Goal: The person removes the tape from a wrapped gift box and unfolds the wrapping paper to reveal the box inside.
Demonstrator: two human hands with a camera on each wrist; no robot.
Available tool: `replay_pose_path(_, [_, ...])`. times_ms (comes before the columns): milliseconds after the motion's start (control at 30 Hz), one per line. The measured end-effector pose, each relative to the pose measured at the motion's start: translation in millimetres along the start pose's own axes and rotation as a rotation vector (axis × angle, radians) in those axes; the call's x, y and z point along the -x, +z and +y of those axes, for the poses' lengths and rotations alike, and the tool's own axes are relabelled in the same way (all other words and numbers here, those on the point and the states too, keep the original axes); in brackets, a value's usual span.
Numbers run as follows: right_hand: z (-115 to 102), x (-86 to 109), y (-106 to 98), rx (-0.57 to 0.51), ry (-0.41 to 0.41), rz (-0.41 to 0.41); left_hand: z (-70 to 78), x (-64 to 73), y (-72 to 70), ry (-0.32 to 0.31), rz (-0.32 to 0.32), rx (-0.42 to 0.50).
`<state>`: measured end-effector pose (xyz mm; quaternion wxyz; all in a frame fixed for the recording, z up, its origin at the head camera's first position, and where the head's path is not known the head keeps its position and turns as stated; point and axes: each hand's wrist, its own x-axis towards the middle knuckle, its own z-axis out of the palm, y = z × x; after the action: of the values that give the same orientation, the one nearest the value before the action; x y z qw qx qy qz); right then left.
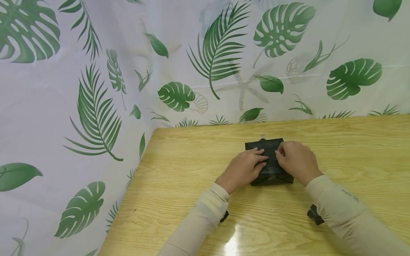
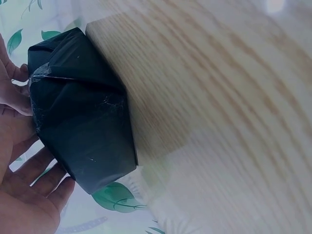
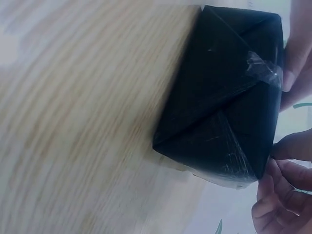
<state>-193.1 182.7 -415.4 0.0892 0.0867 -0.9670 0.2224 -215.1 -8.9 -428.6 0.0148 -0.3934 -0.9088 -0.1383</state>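
Note:
A box wrapped in black film [image 1: 270, 176] lies on the wooden table, between both hands. Across the fold on its front face, clear tape [image 3: 263, 69] shows in the right wrist view. My left hand [image 1: 242, 167] rests on the left part of the top with its fingers spread. My right hand [image 1: 298, 159] is at the top's right edge, fingers bent and thumb near the index fingertip. Whether anything is pinched there is hidden. Shiny clear film [image 3: 224, 178] shows along the box's side near the right hand.
Behind the box, a small dark piece [image 1: 262, 139] with a clear strip sticks out. The wood-grain table [image 1: 179, 170] meets a white, leaf-printed cloth [image 1: 179, 46] at the back and left. A black wrist-worn piece [image 1: 315, 214] shows beneath the right sleeve.

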Motion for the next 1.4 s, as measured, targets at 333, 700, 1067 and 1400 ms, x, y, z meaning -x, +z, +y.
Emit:
replay_pose_path(333, [10,-1.5,-7,-0.067,0.046,-0.076,-0.7,-0.4,2.1,-0.010,-0.017,0.004])
replay_pose_path(700, [21,-1.9,-10,-0.105,0.059,-0.095,-1.0,-0.3,1.7,0.005,-0.010,-0.003])
replay_pose_path(1067, [31,-1.0,-13,-0.138,0.062,-0.119,1.7,1.0,-2.2,0.000,-0.019,0.010])
replay_pose_path(1400, [35,0.0,-19,-0.164,0.077,-0.141,1.1,1.5,-2.2,-0.003,-0.020,0.015])
